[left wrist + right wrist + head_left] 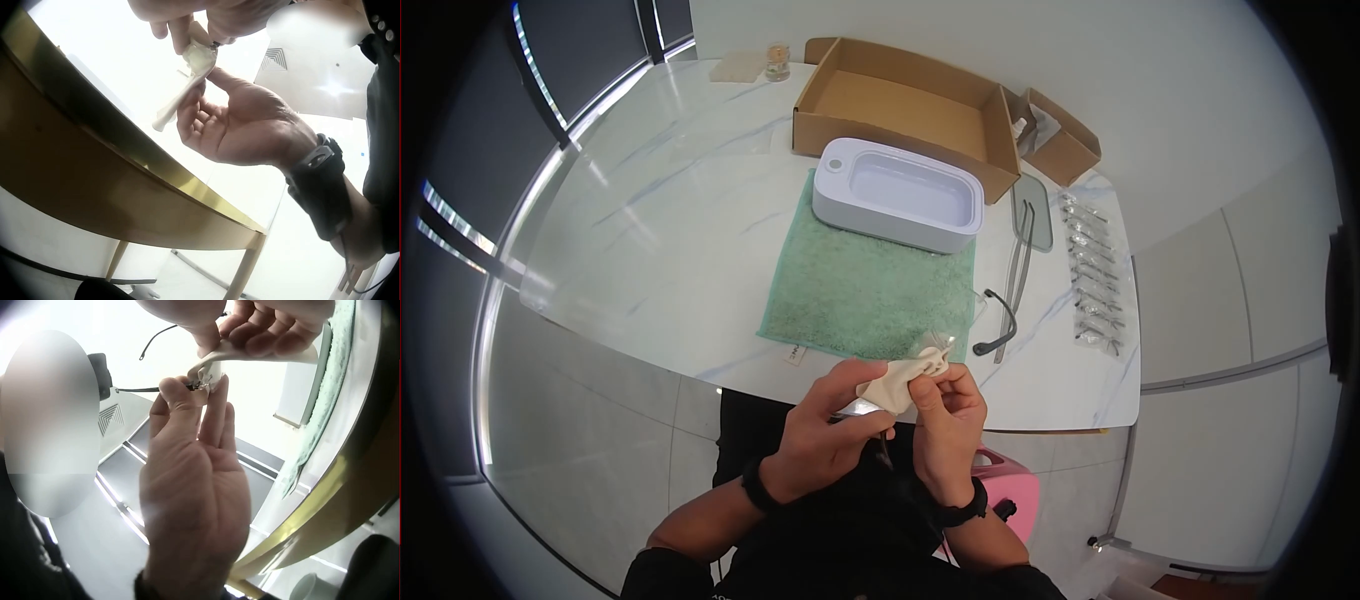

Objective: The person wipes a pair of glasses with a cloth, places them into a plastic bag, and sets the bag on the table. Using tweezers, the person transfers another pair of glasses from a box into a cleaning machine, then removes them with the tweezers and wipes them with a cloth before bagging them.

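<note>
A pair of eyeglasses with clear lenses and dark temples (1009, 318) is held up at the table's front edge. My left hand (832, 432) pinches it beside one hinge, as the right wrist view shows, with that temple (139, 390) sticking out past the fingers. A cream cloth (890, 387) is folded over the near lens and hides much of it. My right hand (948, 425) pinches the cloth between thumb and fingers at the lens. In the left wrist view, the cloth (175, 107) hangs down from the right fingertips.
A lilac ultrasonic cleaner (890, 232) stands on a green towel (860, 290). Behind it is an open cardboard box (900, 125), with a smaller box (1065, 150) beside. To the right lie long tweezers (1013, 270), a greyish lid (1040, 215) and several bagged small parts (1092, 265).
</note>
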`<control>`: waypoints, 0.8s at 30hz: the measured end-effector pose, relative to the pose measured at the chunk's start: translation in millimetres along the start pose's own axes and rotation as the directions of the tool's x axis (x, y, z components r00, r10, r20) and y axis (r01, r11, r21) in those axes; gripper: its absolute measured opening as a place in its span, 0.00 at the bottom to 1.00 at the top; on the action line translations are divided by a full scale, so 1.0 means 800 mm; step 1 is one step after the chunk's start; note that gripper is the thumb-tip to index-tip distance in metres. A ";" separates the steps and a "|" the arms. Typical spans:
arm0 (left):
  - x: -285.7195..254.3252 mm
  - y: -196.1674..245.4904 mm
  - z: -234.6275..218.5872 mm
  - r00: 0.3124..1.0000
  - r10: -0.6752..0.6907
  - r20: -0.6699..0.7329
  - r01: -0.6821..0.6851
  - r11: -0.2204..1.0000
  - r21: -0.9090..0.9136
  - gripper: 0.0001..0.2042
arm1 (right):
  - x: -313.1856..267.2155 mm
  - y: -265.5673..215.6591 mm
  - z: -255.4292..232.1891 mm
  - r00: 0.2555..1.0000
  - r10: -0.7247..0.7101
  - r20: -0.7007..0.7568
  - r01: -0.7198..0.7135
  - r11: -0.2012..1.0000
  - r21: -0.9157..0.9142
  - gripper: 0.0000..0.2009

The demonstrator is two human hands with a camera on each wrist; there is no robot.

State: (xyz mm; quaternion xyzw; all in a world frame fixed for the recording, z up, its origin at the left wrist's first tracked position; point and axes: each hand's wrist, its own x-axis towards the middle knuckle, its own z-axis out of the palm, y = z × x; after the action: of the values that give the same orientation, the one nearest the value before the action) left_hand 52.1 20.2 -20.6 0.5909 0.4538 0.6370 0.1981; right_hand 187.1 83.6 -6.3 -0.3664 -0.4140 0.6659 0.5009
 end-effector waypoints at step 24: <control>-0.003 -0.004 -0.005 0.968 0.245 0.057 -0.237 0.809 0.538 0.11 | 0.012 0.001 0.008 0.935 0.260 0.241 -0.287 0.954 0.082 0.15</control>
State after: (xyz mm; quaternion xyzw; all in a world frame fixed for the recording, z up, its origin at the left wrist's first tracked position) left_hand 47.7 18.4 -24.4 0.6705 0.5379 0.5072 -0.0622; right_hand 178.6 91.4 -4.9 -0.3122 -0.3739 0.7897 0.3731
